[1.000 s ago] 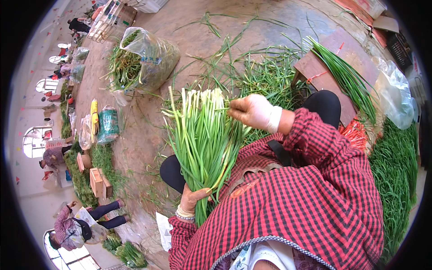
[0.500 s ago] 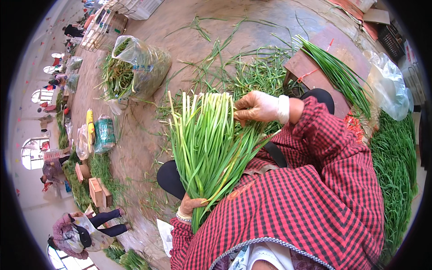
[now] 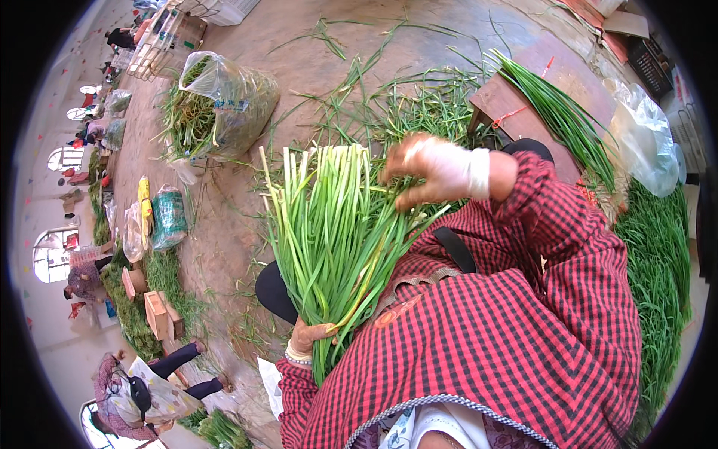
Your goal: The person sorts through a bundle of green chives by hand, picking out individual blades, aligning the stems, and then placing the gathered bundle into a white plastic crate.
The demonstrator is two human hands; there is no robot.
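A thick bunch of garlic chives [image 3: 329, 224] lies across my lap, pale stem ends pointing away and green leaves fanning toward me. My left hand [image 3: 308, 338], in a stained pale glove, is wrapped around its leafy lower end. Beside the upper right of the bunch is my right hand [image 3: 441, 170], gloved, a little blurred, with fingers spread. Nothing shows in it; whether its fingertips touch the outer leaves is hard to make out. A slimmer bundle of chives [image 3: 557, 112] rests on a low brown table [image 3: 580, 82] at the right, with red ties [image 3: 511, 118] near it.
Loose leaves [image 3: 426, 112] litter the floor ahead. A clear sack [image 3: 250, 112] full of greens stands at the far left, near a green-wrapped roll [image 3: 169, 217]. Crumpled clear plastic [image 3: 645, 138] and piled chives [image 3: 654, 254] are at the right. Another person [image 3: 134, 389] is at the lower left.
My right hand has come off the stem ends and its fingers have spread. The bunch and my left hand have shifted slightly left in view. The person at the lower left has bent or moved a little.
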